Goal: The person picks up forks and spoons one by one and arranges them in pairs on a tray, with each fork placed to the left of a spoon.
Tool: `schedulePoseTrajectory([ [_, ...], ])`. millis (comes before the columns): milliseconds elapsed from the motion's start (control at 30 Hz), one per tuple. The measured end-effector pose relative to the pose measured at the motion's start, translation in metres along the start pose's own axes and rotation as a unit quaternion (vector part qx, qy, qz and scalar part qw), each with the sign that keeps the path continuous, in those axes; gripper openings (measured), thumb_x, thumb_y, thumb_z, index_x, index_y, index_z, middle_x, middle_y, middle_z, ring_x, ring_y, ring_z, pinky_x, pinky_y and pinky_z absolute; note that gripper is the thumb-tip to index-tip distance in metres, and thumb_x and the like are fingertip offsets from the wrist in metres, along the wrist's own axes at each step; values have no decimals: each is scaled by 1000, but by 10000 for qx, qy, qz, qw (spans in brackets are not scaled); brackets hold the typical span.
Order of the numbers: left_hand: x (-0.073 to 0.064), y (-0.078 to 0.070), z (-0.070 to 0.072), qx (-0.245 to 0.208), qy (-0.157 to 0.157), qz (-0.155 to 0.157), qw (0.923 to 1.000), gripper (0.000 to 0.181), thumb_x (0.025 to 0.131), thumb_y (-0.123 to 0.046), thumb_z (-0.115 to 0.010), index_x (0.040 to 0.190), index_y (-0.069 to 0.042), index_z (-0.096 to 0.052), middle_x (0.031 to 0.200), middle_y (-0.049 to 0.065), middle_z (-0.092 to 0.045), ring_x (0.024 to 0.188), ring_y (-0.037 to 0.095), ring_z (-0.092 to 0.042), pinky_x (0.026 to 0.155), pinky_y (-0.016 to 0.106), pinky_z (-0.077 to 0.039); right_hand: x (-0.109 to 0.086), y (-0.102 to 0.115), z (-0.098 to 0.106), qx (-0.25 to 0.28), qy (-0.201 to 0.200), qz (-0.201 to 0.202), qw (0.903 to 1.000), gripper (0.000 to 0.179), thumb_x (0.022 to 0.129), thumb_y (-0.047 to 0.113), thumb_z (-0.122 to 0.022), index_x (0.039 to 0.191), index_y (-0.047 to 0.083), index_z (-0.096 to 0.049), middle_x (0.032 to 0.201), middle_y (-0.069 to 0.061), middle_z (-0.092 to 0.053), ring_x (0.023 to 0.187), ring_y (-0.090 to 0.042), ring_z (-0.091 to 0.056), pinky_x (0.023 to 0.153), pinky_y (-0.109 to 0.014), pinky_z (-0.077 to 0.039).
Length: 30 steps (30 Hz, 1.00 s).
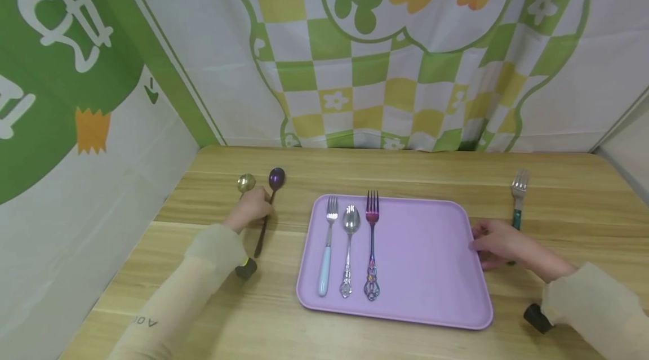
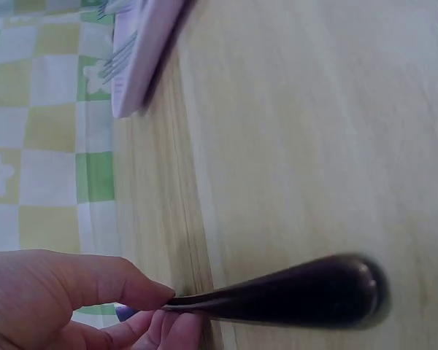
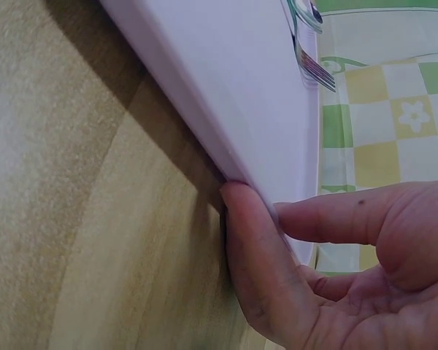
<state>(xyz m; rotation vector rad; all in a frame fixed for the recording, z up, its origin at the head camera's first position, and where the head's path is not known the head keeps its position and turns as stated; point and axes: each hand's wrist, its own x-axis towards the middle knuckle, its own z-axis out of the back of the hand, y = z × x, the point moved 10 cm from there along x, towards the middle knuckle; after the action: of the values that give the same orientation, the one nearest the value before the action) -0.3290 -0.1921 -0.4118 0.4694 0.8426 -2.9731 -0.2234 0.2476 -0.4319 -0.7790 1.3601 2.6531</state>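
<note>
My left hand (image 1: 252, 206) pinches the dark handle of a spoon (image 1: 276, 178) with a purple bowl, left of the tray; in the left wrist view thumb and fingers close on the spoon handle (image 2: 299, 292). A gold spoon (image 1: 246, 182) lies just beyond that hand, its handle mostly hidden. With thumb and fingers, my right hand (image 1: 499, 241) grips the right rim of the lilac tray (image 1: 426, 258). On the tray's left half lie a fork with a pale blue handle (image 1: 324, 270), a silver spoon (image 1: 351, 220) and a purple, iridescent fork (image 1: 372, 213), side by side.
A fork with a green handle (image 1: 518, 191) lies right of the tray, partly behind the right hand. The wooden table (image 1: 243, 315) ends at a checkered curtain (image 1: 355, 101) at the back. Another printed cloth (image 1: 147, 225) hangs along the left side.
</note>
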Motion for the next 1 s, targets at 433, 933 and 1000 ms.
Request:
schedulePoseTrajectory([
  [433,-2,9,-12,-1405,725,415,9866,25,77,4,-58,100,15,-56,77,11,-58,64,14,-56,63,27,-58,0,1,0,-59,-24,37,10000,28,84,1,-53,102,-18,-42,77,-12,-56,61,-14,-58,54,-30,-58],
  [933,-10,4,-30,-2423,1485,503,9575,34,79,5,-57,111,15,-49,76,8,-58,62,12,-57,63,25,-58,-1,1,0,-78,-25,-3,10000,29,84,1,-53,103,-18,-41,79,-14,-56,62,-14,-58,56,-30,-58],
  [1000,-13,-1,-30,-2345,1546,383,9590,35,80,4,-57,112,15,-49,77,8,-59,62,12,-58,63,25,-58,0,1,0,-75,-25,-2,10000,30,83,1,-53,103,-18,-41,79,-14,-56,62,-14,-58,56,-30,-58],
])
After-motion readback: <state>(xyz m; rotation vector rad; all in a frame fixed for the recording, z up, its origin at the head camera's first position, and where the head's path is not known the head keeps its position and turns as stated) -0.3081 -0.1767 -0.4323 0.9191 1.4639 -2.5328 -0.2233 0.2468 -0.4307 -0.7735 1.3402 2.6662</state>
